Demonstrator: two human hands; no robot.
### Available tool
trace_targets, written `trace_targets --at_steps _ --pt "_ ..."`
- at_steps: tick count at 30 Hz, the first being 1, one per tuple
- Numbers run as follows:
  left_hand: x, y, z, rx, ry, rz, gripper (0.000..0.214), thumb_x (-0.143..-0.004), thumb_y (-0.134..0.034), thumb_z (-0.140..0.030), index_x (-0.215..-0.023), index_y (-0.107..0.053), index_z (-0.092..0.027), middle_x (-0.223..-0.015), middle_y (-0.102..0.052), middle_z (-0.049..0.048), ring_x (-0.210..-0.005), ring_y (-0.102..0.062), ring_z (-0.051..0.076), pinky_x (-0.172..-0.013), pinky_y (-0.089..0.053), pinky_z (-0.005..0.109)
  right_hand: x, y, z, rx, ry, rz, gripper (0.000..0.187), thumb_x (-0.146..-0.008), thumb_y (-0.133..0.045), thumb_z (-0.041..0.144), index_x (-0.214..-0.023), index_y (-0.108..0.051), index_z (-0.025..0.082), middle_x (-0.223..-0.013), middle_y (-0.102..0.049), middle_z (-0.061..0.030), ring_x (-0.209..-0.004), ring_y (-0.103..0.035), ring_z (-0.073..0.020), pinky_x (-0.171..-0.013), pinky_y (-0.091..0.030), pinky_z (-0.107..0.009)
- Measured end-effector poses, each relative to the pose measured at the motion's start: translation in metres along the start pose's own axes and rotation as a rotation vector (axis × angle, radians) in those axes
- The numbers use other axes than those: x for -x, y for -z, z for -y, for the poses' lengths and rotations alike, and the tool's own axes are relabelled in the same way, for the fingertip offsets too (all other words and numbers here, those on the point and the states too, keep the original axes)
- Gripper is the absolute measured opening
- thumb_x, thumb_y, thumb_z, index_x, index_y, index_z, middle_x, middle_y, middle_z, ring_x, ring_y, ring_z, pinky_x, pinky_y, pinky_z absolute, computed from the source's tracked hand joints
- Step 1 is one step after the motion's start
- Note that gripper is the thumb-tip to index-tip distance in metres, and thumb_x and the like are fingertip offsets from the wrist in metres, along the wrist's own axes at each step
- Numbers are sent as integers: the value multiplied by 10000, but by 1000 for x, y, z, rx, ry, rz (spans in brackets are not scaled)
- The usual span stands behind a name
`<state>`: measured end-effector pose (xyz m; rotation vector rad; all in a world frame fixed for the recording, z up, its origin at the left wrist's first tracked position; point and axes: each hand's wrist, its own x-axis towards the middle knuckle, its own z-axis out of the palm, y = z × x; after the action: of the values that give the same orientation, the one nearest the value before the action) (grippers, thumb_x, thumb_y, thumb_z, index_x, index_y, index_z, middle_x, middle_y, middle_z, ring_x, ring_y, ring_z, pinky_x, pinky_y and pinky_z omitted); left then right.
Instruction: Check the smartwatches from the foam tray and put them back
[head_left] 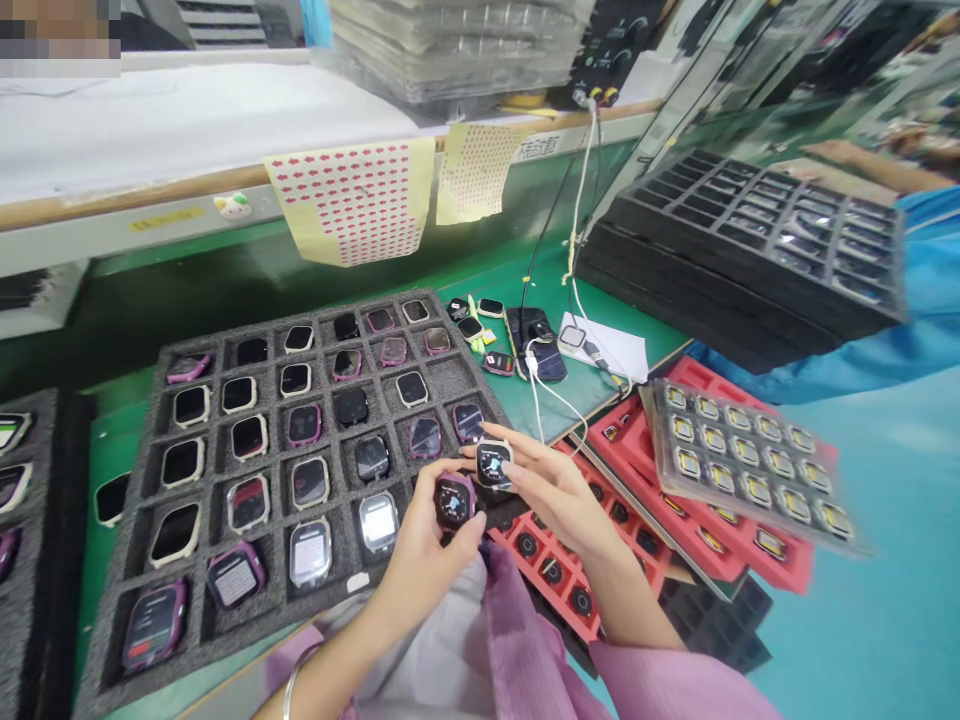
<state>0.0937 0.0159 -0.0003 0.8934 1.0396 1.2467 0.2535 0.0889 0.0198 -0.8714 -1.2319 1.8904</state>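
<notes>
My left hand (433, 530) is closed around a purple-framed smartwatch (455, 500) whose screen is lit. Beside it, my right hand (559, 490) grips a light-framed smartwatch (494, 464) between thumb and fingers, its face lit as well. Both watch faces point up toward me, close together over the right edge of a grey foam tray (349, 585). Smartwatches in purple, cream and dark frames lie in the tray's compartments; some screens are lit, such as the white one (379, 521) near my left hand.
Phone (536, 345), cables and loose watches lie behind the tray. Red trays (750, 540) and a clear blister tray (750, 450) sit at right, below stacked black trays (742, 240). Another foam tray (45, 600) stands left. Arrow sticker sheets (360, 200) hang from the shelf.
</notes>
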Motion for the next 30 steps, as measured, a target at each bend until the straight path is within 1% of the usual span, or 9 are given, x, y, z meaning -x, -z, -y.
trace_targets --at_steps 2,3,6,9,14,21,26,28,30 --pt "0 1 -2 95 18 27 364 -887 -529 -227 -1230 -410 -249 -1128 -539 62 -953 -600 193 -742 -529 307 0 -2 0 -71 -14 -8 432 -882 -619 224 -1308 -552 248 -1185 -672 -88 -1076 -646 -240 -957 -493 -413" --pt "0 1 -3 137 26 34 354 -906 -498 -243 -1246 -400 -242 -1136 -535 72 -934 -604 196 -718 -536 313 0 -2 0 -97 -15 -13 433 -881 -616 218 -1307 -548 250 -1183 -673 -85 -1061 -654 -239 -939 -506 -409" --pt "1 2 -5 212 44 23 346 -926 -460 -261 -1265 -400 -228 -1201 -523 95 -984 -600 218 -755 -548 345 0 -4 -1 -131 -14 -23 425 -872 -619 199 -1291 -558 237 -1163 -682 -84 -1030 -669 -238 -897 -533 -385" --pt "1 2 -4 251 70 0 340 -926 -454 -253 -1262 -410 -232 -1230 -524 95 -1001 -604 222 -762 -556 350 0 -3 -3 -135 -17 -33 429 -869 -620 200 -1292 -554 227 -1153 -686 -88 -1013 -676 -245 -871 -548 -388" --pt "0 2 -3 264 84 -8 337 -917 -478 -258 -1251 -436 -235 -1232 -534 97 -984 -612 215 -770 -562 360 0 -1 -4 -76 -20 -54 445 -863 -639 218 -1299 -548 218 -1172 -678 -96 -1019 -673 -249 -935 -516 -427" --pt "1 2 -5 226 70 -3 348 -915 -470 -297 -1253 -426 -231 -1208 -536 96 -977 -607 211 -766 -558 356 1 -2 -4 -29 -23 -69 421 -868 -637 254 -1283 -565 233 -1179 -675 -100 -1026 -670 -265 -946 -505 -459" --pt "0 0 -2 115 41 -51 413 -862 -564 -287 -1238 -410 -217 -1042 -576 64 -877 -612 181 -740 -544 308 2 2 -7 -8 -18 -31 522 -899 -606 296 -1393 -444 256 -1277 -615 -114 -1165 -592 -275 -1013 -441 -478" --pt "-1 0 0 42 43 -76 421 -836 -598 -261 -1215 -418 -224 -1060 -569 53 -925 -605 178 -787 -528 297 2 3 -7 0 1 -18 529 -913 -592 286 -1411 -417 267 -1312 -590 -113 -1200 -567 -263 -1045 -406 -472" --pt "-1 -1 1 -33 38 -74 406 -821 -609 -241 -1185 -431 -228 -1110 -563 52 -1012 -589 187 -860 -502 307 1 4 -7 -2 28 10 511 -915 -591 266 -1401 -432 271 -1318 -585 -109 -1197 -570 -251 -1056 -395 -465"
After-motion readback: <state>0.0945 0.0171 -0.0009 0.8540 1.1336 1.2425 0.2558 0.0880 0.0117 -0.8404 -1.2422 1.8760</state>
